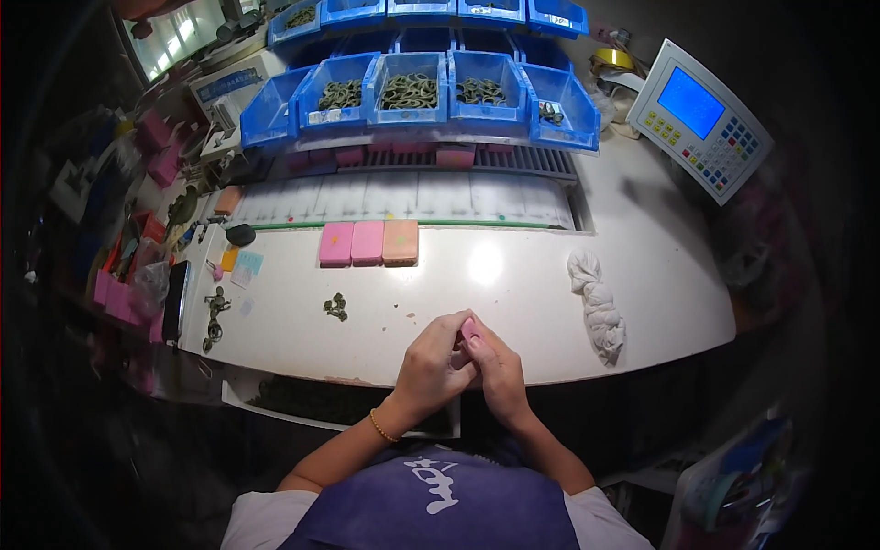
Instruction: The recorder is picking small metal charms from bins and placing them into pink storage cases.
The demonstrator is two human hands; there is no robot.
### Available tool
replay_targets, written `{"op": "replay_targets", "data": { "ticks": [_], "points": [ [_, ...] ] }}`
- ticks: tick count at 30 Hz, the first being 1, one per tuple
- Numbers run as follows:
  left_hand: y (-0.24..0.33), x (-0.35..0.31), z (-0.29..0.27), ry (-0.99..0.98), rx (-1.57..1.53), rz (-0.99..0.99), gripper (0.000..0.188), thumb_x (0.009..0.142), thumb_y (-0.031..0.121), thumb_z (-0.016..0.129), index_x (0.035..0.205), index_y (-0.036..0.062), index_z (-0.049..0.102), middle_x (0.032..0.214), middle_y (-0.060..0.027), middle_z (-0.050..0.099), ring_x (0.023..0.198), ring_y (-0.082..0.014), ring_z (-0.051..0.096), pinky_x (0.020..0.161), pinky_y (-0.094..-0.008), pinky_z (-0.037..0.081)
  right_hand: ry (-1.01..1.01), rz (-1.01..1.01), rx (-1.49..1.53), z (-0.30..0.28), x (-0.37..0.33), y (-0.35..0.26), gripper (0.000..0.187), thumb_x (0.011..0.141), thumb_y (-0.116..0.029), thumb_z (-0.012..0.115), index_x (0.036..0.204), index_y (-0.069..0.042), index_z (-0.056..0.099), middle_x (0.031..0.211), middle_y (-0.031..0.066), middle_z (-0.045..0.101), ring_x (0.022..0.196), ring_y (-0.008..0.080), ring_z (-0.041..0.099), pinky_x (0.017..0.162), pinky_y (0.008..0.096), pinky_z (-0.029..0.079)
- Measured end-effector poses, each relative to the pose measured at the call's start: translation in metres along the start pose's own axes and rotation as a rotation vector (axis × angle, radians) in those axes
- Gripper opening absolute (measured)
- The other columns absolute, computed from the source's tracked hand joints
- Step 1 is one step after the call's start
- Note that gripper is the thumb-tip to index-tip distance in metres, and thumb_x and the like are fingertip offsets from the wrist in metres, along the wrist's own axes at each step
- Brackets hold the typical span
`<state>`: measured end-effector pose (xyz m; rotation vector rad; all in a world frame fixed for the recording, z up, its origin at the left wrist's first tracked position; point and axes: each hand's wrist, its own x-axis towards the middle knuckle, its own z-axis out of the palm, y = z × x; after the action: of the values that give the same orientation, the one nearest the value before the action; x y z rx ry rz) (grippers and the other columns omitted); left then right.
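Both hands meet over the front edge of the white table, their fingers closed together around a small pink piece (470, 329). My left hand (427, 359) wraps it from one side, with a beaded bracelet on that wrist. From the other side my right hand (500, 367) presses its thumb near the piece. The fingers cover most of it, so its full shape is hidden. Beyond the hands stand two pink blocks (337, 245) (368, 244) and an orange block (401, 244) in a row. A small heap of dark green pieces (336, 307) lies to the left, with crumbs nearer the hands.
Blue bins (409, 119), several holding green ring-shaped pieces, rise at the back. A twisted white cloth (598, 307) lies at right, below a keypad panel with a blue screen (690, 103). More dark green pieces (215, 316) lie far left. An open drawer (247, 401) is under the table edge.
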<state>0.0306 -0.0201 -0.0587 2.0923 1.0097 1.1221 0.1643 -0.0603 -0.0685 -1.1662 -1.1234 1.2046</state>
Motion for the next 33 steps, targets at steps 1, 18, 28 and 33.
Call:
{"op": "replay_targets", "data": {
  "ticks": [1, 18, 28, 33],
  "points": [
    [-0.001, -0.001, 0.001, 0.001, -0.01, 0.008, 0.058, 0.073, 0.005, 0.077, 0.127, 0.0013, 0.056, 0.103, -0.0185, 0.064, 0.091, -0.0341, 0.066, 0.08, -0.0408, 0.055, 0.012, 0.001, 0.046, 0.001, 0.0, 0.001, 0.05, 0.106, -0.025, 0.041, 0.142, 0.009, 0.047, 0.13, 0.0135, 0.059, 0.115, 0.0181, 0.058, 0.1, 0.0287, 0.045],
    [-0.026, -0.003, -0.04, -0.009, -0.358, -0.415, 0.047, 0.078, 0.008, 0.072, 0.122, -0.0019, 0.059, 0.097, -0.0105, 0.069, 0.081, -0.0111, 0.065, 0.073, -0.0265, 0.057, 0.223, -0.401, -0.781, -0.018, 0.026, 0.003, 0.04, 0.094, -0.01, 0.06, 0.133, -0.003, 0.059, 0.102, 0.0183, 0.057, 0.09, 0.032, 0.058, 0.083, 0.038, 0.05],
    [-0.028, 0.031, -0.05, -0.385, -0.654, -0.569, 0.05, 0.08, 0.007, 0.082, 0.121, 0.0019, 0.055, 0.091, -0.0072, 0.067, 0.076, -0.0092, 0.063, 0.065, -0.0229, 0.052, -0.1, -0.125, -0.481, -0.039, 0.032, -0.005, 0.03, 0.097, -0.014, 0.058, 0.124, -0.001, 0.055, 0.1, 0.0155, 0.057, 0.086, 0.0243, 0.06, 0.076, 0.0352, 0.05],
    [-0.025, 0.04, -0.028, -0.4, -0.675, -0.525, 0.047, 0.078, 0.017, 0.086, 0.112, 0.0021, 0.057, 0.078, -0.0052, 0.067, 0.064, -0.009, 0.064, 0.059, -0.0209, 0.049, -0.184, -0.032, -0.359, -0.046, 0.035, 0.002, 0.039, 0.099, -0.032, 0.06, 0.12, 0.001, 0.054, 0.097, 0.0132, 0.063, 0.083, 0.0185, 0.061, 0.076, 0.0324, 0.05]
  ]
}}
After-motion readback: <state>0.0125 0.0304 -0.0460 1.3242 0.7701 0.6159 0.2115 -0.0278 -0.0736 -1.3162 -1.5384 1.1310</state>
